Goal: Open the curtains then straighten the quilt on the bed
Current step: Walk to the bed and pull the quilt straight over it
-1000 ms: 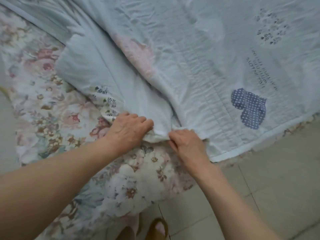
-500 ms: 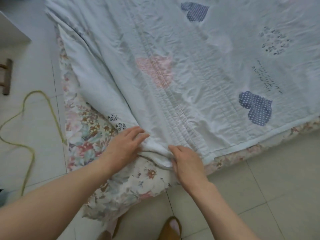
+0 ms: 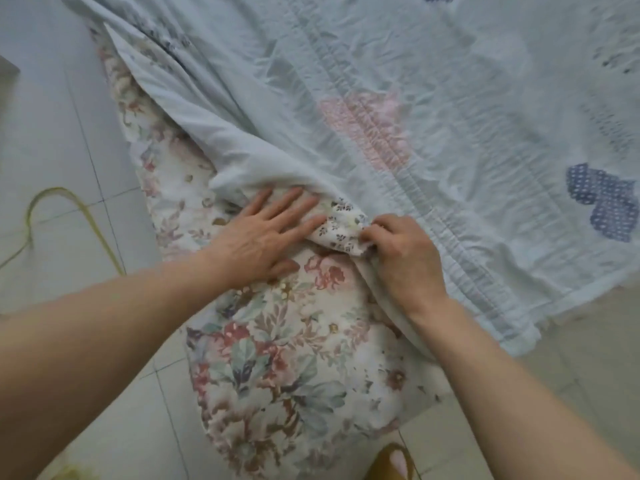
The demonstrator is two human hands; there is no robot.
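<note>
The quilt [image 3: 433,98] is pale blue and lies over the bed, filling the picture from 11 o'clock round to 3 o'clock. It has a pink heart [image 3: 367,129] near the middle and a dark blue dotted heart [image 3: 602,202] at 3 o'clock. A line of gathered stitching runs across it from 12 o'clock down toward 4 o'clock. Its corner at the centre is folded back, so a small piece of the underside with tiny flowers [image 3: 341,220] shows. The near hem hangs over the bed edge at 4 o'clock.

The right hand [image 3: 405,258] is closed and pinches this turned corner with the fingertips, just right of the centre. The left hand [image 3: 266,233] is open and flat, the fingers spread, and it presses on the fold of the quilt just left of the centre. The two hands are near each other, with the flowered piece between them.

Under the quilt lies a floral sheet [image 3: 287,358] with big pink and blue-green flowers, from 10 o'clock down to 6 o'clock, and it drops over the bed corner. Around the bed is a pale tiled floor [image 3: 52,140]. A yellow-green cord [image 3: 86,216] lies on the floor at 9 o'clock. At 6 o'clock a foot in a brown slipper [image 3: 394,462] shows at the lower edge.
</note>
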